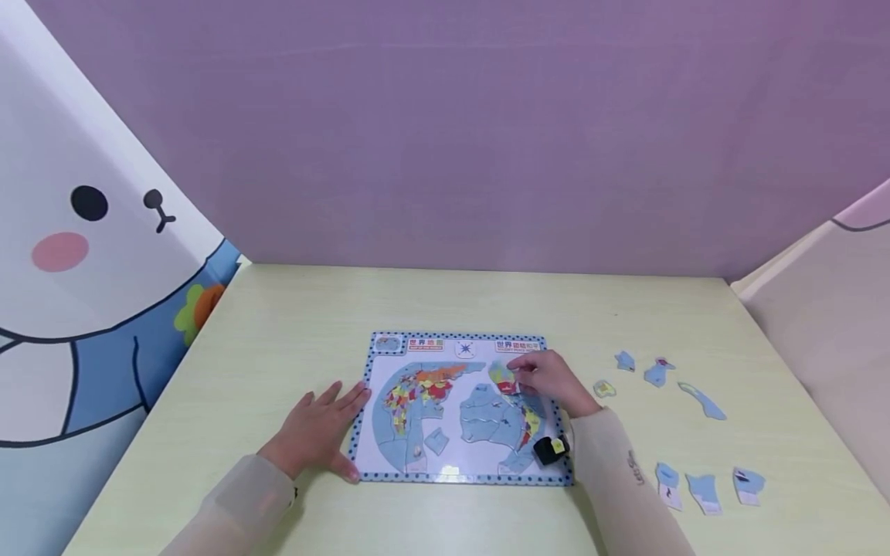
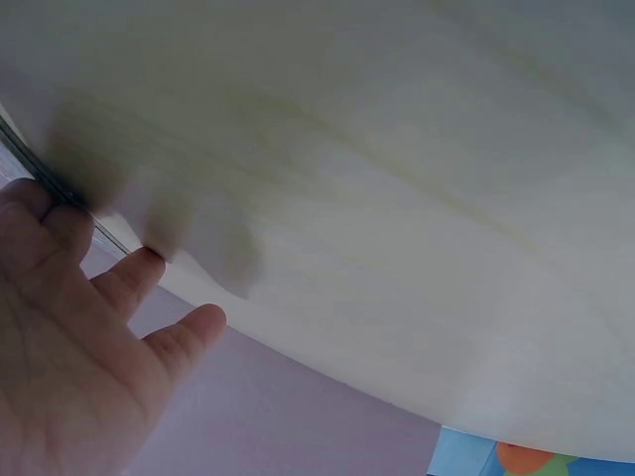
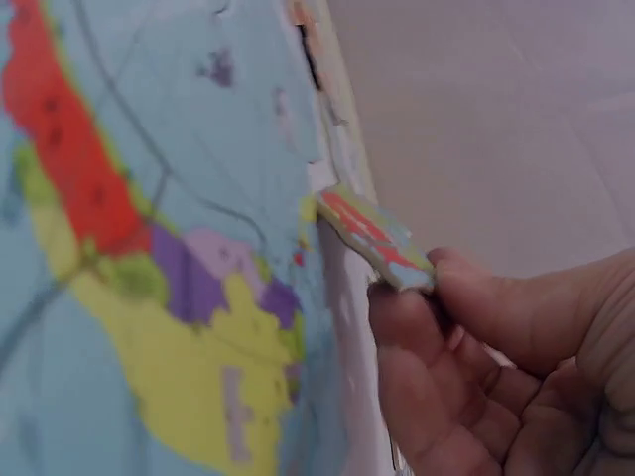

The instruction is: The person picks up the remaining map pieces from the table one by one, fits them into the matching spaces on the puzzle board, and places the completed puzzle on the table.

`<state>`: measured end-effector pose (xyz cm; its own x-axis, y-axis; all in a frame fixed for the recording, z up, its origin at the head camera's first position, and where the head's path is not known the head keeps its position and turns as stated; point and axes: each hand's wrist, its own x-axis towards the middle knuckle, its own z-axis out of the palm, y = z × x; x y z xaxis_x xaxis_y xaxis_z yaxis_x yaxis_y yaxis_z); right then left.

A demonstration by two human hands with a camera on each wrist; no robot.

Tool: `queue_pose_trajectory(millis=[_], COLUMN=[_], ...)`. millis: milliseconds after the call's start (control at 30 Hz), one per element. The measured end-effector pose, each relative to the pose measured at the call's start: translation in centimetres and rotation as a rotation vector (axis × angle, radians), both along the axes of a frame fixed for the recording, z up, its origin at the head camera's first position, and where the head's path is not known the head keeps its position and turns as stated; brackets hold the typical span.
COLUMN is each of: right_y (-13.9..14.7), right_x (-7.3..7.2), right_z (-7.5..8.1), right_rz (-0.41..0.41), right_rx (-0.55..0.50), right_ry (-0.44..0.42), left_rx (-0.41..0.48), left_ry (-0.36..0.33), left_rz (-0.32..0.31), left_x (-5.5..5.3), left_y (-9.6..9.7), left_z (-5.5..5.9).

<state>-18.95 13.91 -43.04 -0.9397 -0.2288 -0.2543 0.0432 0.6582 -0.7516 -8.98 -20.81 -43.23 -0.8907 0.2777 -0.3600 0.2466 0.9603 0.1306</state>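
A world map puzzle board (image 1: 487, 479) with a blue dotted border lies on the table, partly filled with map pieces. My left hand (image 1: 320, 428) rests at the board's left edge with fingers spread. In the left wrist view, the fingertips of that hand (image 2: 79, 337) touch the edge. Over the upper right of the map, my right hand (image 1: 556, 382) pinches a puzzle piece. Seen from the right wrist, this red, green and blue puzzle piece (image 3: 372, 238) is tilted between thumb and fingers, its far end right at the map's surface.
A blue piece (image 1: 436, 441) lies loose in the board's white gap. Right of the board are several loose pieces, among them a long curved piece (image 1: 702, 401) and a blue-and-white piece (image 1: 704, 493). A purple wall (image 1: 487, 154) stands behind the table (image 1: 292, 309).
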Motion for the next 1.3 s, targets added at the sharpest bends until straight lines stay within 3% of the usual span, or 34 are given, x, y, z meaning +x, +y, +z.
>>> queue_pose_trajectory(millis=[533, 1300], right_y=[-1.1, -1.3], right_x=[-0.8, -0.4], right_z=[-0.2, 0.0], right_rz=[0.045, 0.038], right_rx=[0.066, 0.071], right_ry=[0.02, -0.016], left_rx=[-0.003, 0.006], left_ry=[0.008, -0.003], left_rz=[-0.009, 0.015], left_x=[0.0, 0.2], left_y=[0.3, 0.2], left_z=[0.2, 0.0])
